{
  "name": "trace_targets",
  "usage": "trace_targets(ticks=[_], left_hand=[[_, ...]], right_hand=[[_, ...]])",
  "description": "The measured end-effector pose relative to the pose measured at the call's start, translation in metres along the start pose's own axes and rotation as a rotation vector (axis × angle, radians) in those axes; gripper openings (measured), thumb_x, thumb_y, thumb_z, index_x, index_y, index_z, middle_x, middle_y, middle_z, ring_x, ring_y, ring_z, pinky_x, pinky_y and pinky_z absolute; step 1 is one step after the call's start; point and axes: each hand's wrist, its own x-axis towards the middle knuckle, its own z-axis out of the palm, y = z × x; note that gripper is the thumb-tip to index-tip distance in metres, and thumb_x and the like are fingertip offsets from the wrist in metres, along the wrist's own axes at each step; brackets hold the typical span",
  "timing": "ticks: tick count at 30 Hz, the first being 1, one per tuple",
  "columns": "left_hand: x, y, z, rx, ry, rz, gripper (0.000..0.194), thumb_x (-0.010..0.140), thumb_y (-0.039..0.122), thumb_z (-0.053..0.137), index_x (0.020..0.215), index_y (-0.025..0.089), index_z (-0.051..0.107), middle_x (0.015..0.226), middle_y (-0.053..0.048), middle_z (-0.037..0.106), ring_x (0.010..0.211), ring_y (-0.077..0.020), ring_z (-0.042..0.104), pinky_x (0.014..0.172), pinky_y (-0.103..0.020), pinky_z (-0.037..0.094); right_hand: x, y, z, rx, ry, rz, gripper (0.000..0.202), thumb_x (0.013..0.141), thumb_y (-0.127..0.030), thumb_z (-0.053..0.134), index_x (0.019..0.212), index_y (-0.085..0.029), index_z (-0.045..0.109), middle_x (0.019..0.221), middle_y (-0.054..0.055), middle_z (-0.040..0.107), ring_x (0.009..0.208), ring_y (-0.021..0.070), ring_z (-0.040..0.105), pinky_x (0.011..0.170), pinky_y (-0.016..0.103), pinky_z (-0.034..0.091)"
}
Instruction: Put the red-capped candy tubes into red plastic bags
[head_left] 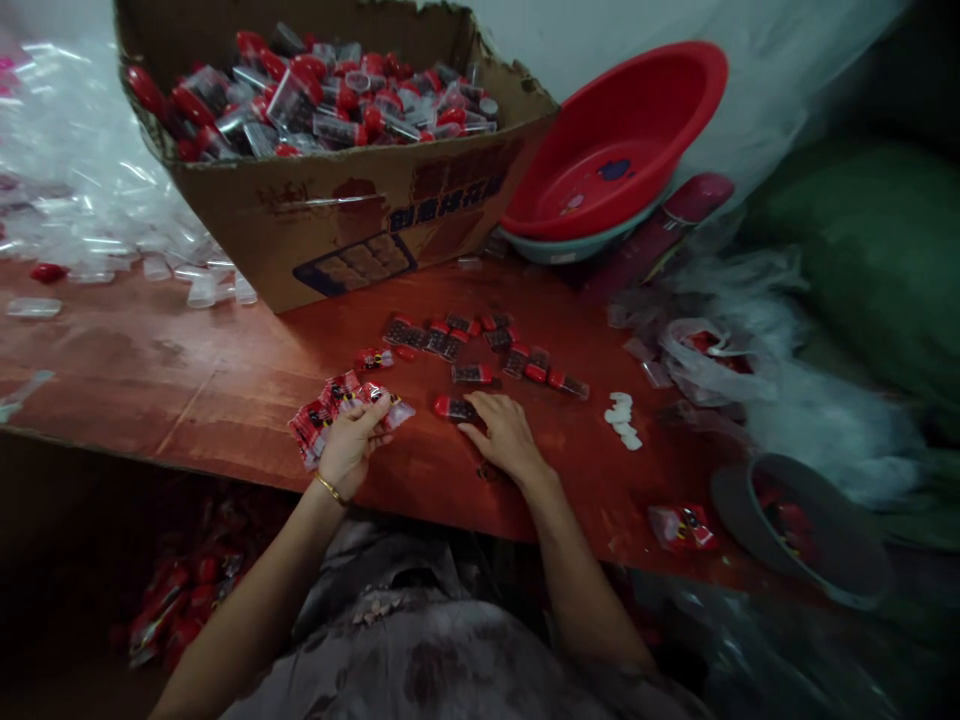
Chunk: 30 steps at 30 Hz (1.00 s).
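My left hand (352, 445) pinches a small red printed packet (379, 398) with a clear end, over the red-brown table. More red packets (309, 428) lie just left of its fingers. My right hand (501, 432) is closed round the dark end of a small clear tube with a red cap (442, 406), which lies on its side with the cap pointing left. Beyond both hands, several similar tubes filled with dark pieces (471, 374) lie loosely grouped. One single red packet (373, 358) rests between that group and my left hand.
A cardboard box (345, 215) full of capped tubes stands at the back, beside a heap of clear empty tubes (97, 220). A red basin (615, 150), white pieces (622, 422), plastic bags and a grey bowl (817, 530) are on the right.
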Motion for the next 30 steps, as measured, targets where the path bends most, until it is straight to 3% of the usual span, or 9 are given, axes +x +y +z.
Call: trace_targets(ticks=[7,12,16,20,25,30], left_hand=[[0.000,-0.002,-0.004,-0.036,0.007,-0.063,0.049,0.039,0.046,0.084,0.068,0.015,0.060,0.058,0.002,0.061,0.051,-0.0093,0.057,0.048,-0.020,0.043],[-0.002,-0.002,-0.003,-0.047,0.010,-0.074,0.049,0.039,0.046,0.084,0.068,0.015,0.060,0.061,0.001,0.062,0.052,-0.0098,0.058,0.048,-0.020,0.043],[-0.004,-0.004,0.002,-0.022,0.014,-0.054,0.051,0.035,0.047,0.085,0.065,0.014,0.060,0.060,0.000,0.063,0.049,-0.0085,0.055,0.048,-0.020,0.044],[-0.008,-0.007,0.007,0.003,-0.001,-0.002,0.050,0.036,0.047,0.084,0.063,0.012,0.061,0.058,0.001,0.062,0.049,-0.0087,0.056,0.050,-0.020,0.045],[-0.011,-0.009,0.006,-0.008,-0.016,0.060,0.047,0.036,0.045,0.084,0.059,0.012,0.060,0.056,0.002,0.060,0.052,-0.0089,0.056,0.054,-0.022,0.047],[-0.010,-0.011,0.003,0.006,-0.009,0.137,0.043,0.041,0.044,0.083,0.060,0.012,0.060,0.056,0.003,0.061,0.048,-0.0062,0.052,0.052,-0.019,0.043]], right_hand=[[-0.002,-0.016,0.011,0.030,0.048,0.126,0.032,0.083,-0.038,0.054,0.106,-0.017,0.060,0.110,0.014,0.062,0.100,0.0292,0.053,0.085,0.045,0.041],[-0.020,-0.038,0.006,0.620,0.050,0.250,0.031,0.079,-0.035,0.058,0.105,-0.019,0.055,0.091,0.006,0.068,0.083,0.0222,0.063,0.076,0.037,0.049],[-0.032,-0.064,-0.009,0.986,0.062,0.231,0.032,0.077,-0.034,0.061,0.106,-0.020,0.055,0.089,0.002,0.070,0.079,0.0184,0.066,0.071,0.029,0.051],[-0.030,-0.078,-0.019,1.065,0.061,0.239,0.030,0.076,-0.030,0.063,0.102,-0.020,0.056,0.085,0.001,0.070,0.073,0.0161,0.066,0.066,0.026,0.051],[-0.023,-0.081,-0.014,1.104,0.024,0.288,0.025,0.074,-0.029,0.064,0.097,-0.020,0.058,0.078,0.000,0.069,0.067,0.0145,0.063,0.062,0.025,0.050],[-0.023,-0.087,-0.006,1.078,0.166,0.320,0.028,0.072,-0.027,0.065,0.099,-0.021,0.058,0.083,0.001,0.068,0.072,0.0149,0.064,0.067,0.026,0.051]])
